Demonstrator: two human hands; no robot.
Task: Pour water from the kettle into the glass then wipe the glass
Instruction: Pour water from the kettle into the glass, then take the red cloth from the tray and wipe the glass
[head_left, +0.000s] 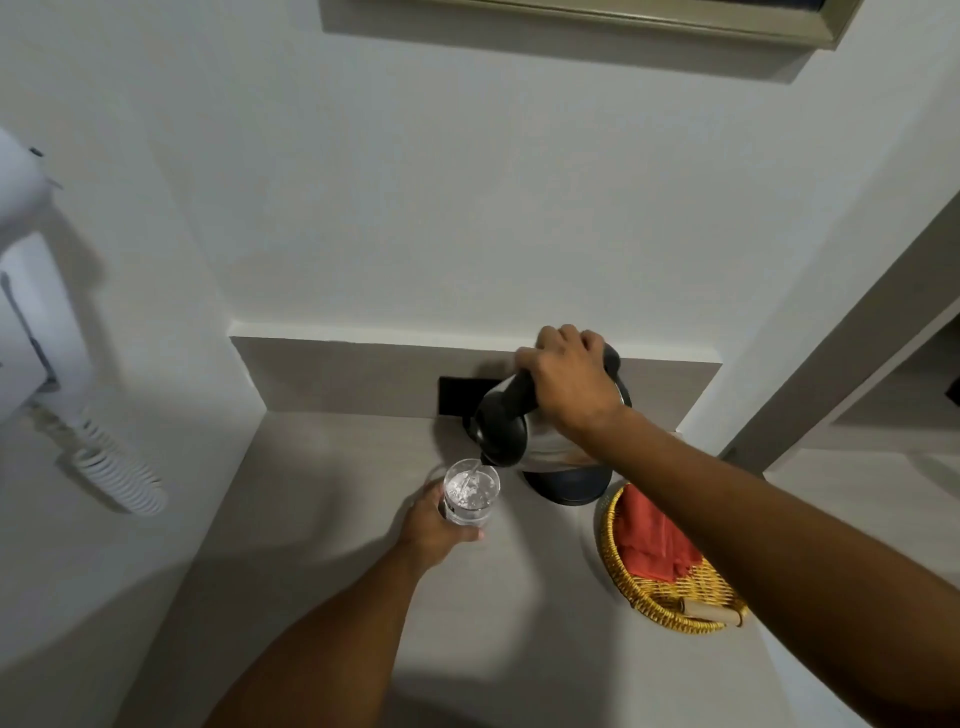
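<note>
- Black plastic fills the right hand (569, 382), which is wrapped tight around the handle of the kettle (524, 426); the kettle is tipped forward and to the left, its spout just over the rim of the glass (470, 491).
- Holding the glass from below and behind, the left hand (434, 530) has its fingers curled round the lower wall; whether the glass rests on the counter (332, 519) or is raised slightly off it I cannot tell.
- Step 1 of 2, the pour, is under way: a thin stream runs from spout to glass, and bubbling water already shows well up inside it, though the exact level is hard to read.
- Left to do, by my judgement: stop the pour, set the kettle upright again, then wipe the glass.
- For that wipe, a red cloth (652, 535) lies untouched in the woven basket (670, 603) just right of the kettle, partly hidden by the right forearm.
- Farther out, a white wall-mounted appliance with a coiled cord (117, 473) hangs at the left, well apart from the work.
</note>
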